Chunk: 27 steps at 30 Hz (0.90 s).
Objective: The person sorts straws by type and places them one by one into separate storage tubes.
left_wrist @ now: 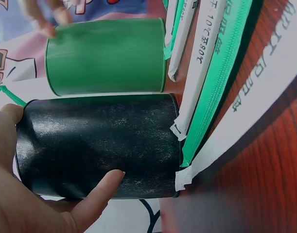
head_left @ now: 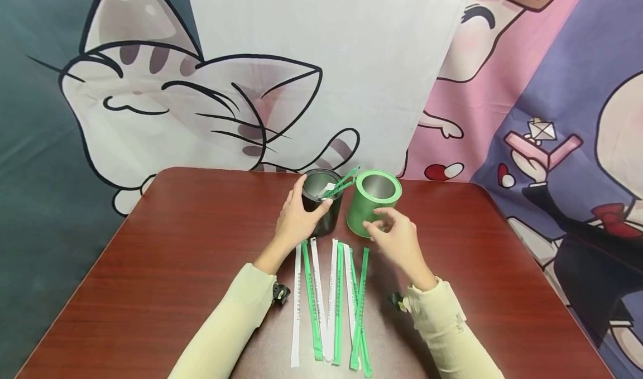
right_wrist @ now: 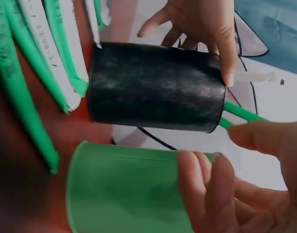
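Black canister [left_wrist: 97, 141], left hand [head_left: 296, 221] gripping; green canister [head_left: 364, 205], perhaps touching right hand [head_left: 400, 243], fingers parted.

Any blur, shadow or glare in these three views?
Head: mostly clear, soft dark shadow on the table beside the right sleeve. Left wrist: right hand blurred, probably from motion; patchy sheen on the black cup. Right wrist: dimmer and softer overall, with the leftmost green straw out of focus.
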Available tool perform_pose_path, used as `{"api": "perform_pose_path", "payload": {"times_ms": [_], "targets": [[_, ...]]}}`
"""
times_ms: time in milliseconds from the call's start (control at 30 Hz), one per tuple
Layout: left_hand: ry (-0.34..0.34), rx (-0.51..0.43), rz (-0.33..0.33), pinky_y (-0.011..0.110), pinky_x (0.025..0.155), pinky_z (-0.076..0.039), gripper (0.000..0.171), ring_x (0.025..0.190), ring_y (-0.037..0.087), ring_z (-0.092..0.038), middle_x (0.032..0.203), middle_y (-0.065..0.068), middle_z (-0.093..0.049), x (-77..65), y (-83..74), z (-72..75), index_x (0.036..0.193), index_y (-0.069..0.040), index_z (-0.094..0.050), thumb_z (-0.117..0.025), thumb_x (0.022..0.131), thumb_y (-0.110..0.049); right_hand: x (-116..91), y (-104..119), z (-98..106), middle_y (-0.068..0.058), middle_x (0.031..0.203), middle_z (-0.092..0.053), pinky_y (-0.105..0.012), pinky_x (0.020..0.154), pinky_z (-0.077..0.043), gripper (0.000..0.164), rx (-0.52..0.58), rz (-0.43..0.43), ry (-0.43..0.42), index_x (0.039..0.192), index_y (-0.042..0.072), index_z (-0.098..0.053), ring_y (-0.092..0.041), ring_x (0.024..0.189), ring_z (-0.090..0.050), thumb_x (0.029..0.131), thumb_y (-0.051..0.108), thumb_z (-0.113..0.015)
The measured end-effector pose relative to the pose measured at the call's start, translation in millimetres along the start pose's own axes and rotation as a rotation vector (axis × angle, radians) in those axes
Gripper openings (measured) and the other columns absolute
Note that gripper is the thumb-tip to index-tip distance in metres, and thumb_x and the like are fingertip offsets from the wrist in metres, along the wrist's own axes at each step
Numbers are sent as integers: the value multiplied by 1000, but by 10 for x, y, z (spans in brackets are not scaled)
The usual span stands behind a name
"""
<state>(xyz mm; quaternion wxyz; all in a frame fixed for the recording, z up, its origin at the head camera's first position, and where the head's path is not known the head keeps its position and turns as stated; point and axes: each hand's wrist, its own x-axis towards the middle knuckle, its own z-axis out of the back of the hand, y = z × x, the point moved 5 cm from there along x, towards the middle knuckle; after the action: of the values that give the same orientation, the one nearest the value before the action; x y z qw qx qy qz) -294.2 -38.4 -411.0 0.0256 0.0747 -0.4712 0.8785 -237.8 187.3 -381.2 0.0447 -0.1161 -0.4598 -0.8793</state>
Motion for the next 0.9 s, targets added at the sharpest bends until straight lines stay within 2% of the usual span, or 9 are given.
{"api": "perform_pose_path", "payload": {"times_ms": [33,133,267,400,567,900], "targets": [[-3,-2,-2,59,88,-45,87,119,36,-54,141,7,-49,1,1,4,156,-36,-24,-64,84,-66,-7,-41,-25,-13,79,-72,-31,47,-52,36,-6,-23,36,117,1,-66,-17,56,-66,86,15,-77],[-9,-7,-4,59,88,-45,87,119,36,-54,140,6,-49,1,8,13,156,-36,-24,-64,84,-66,-29,-149,-93,-14,75,-71,-31,47,-52,40,-7,-81,116,120,-2,-65,-24,57,-67,86,15,-77],[-4,-12,3,59,89,-44,88,120,36,-54,141,6,-49,-7,20,13,156,-36,-24,-63,84,-67,-57,-285,-169,-11,72,-69,-31,48,-52,45,-52,-116,171,120,-6,-62,-33,62,-68,84,16,-78],[-1,-12,10,59,89,-44,87,119,36,-54,140,6,-49,-18,29,5,156,-36,-24,-63,84,-67,-101,-409,-232,-9,73,-69,-30,50,-53,52,-106,-149,220,122,-10,-58,-29,60,-69,84,18,-79],[4,-9,2,57,88,-45,87,117,36,-55,138,7,-50,-18,19,-3,156,-37,-23,-63,84,-67,-139,-521,-269,-7,73,-69,-31,50,-53,52,-136,-188,240,119,-11,-57,-25,58,-69,83,20,-80],[4,-20,-1,58,88,-45,87,118,36,-55,139,6,-50,-13,-6,6,156,-36,-24,-63,84,-67,-155,-599,-332,-7,74,-67,-30,47,-52,42,-124,-186,250,110,-7,-61,-22,55,-65,80,15,-81]]}}
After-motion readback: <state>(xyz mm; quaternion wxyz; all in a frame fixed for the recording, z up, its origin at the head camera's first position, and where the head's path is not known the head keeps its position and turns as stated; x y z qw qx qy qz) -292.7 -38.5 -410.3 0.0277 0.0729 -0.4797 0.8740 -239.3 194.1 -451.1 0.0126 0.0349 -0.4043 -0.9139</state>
